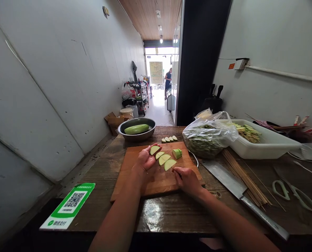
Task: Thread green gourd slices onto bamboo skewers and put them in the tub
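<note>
Above the wooden cutting board (156, 187), my left hand (145, 159) grips a half-round zucchini slice (154, 150). More half-round slices (164, 159) line up from it towards my right hand (186, 180). The fingers of that hand are closed at the lower end of this row, pinching a thin bamboo skewer that is mostly hidden by the slices and fingers. A cut zucchini chunk (177, 153) sits at the board's right. Beyond the far edge lies another row of slices (168, 139).
A metal bowl (124, 136) holds a whole zucchini (136, 129). Right of the board are a cleaver (224, 176), bamboo skewers (246, 178), scissors (293, 190), a plastic bag of greens (208, 136) and a white tub (266, 148). A QR-code card (69, 206) lies left. A person (168, 80) stands far off.
</note>
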Demonstrator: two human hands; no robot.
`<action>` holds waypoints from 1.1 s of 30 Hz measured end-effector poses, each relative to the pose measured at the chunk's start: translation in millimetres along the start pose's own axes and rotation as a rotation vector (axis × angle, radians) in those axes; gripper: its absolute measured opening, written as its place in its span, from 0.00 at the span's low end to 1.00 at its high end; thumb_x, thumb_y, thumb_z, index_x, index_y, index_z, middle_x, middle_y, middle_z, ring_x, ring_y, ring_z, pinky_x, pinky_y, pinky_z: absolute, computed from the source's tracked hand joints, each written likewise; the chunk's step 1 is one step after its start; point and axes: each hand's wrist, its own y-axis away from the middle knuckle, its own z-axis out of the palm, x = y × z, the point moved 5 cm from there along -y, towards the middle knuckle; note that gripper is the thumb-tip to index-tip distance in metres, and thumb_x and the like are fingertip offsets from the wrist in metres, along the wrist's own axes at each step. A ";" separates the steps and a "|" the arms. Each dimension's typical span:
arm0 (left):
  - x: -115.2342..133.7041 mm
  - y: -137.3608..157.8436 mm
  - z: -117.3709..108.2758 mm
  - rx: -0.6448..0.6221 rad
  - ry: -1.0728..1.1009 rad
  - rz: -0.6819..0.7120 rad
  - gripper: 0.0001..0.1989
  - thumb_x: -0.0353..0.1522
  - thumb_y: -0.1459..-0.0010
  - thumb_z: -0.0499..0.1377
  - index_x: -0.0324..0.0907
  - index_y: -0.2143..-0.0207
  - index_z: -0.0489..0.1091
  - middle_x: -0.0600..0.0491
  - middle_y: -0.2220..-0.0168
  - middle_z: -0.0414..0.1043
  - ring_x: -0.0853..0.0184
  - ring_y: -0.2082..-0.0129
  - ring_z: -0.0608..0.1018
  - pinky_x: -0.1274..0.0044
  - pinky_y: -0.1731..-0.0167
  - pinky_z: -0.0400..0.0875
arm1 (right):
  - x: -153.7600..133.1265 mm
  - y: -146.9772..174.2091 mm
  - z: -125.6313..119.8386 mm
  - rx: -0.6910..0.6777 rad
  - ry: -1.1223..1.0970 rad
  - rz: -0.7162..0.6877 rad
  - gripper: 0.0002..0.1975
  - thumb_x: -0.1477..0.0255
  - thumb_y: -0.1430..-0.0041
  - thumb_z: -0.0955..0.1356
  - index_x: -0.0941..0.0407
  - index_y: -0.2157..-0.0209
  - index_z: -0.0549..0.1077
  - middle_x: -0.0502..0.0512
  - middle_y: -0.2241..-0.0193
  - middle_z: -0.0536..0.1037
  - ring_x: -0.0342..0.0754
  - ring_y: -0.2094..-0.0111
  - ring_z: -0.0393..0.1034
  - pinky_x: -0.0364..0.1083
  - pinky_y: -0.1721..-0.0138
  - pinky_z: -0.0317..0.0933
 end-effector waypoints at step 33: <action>-50.5 21.1 27.0 0.053 -0.160 0.182 0.04 0.30 0.48 0.58 0.36 0.72 0.68 0.50 0.74 0.73 0.68 0.76 0.75 0.78 0.75 0.71 | 0.8 -6.9 4.7 0.245 -0.162 0.027 0.14 0.73 0.40 0.57 0.59 0.65 0.73 0.58 0.68 0.78 0.47 0.66 0.73 0.41 0.63 0.62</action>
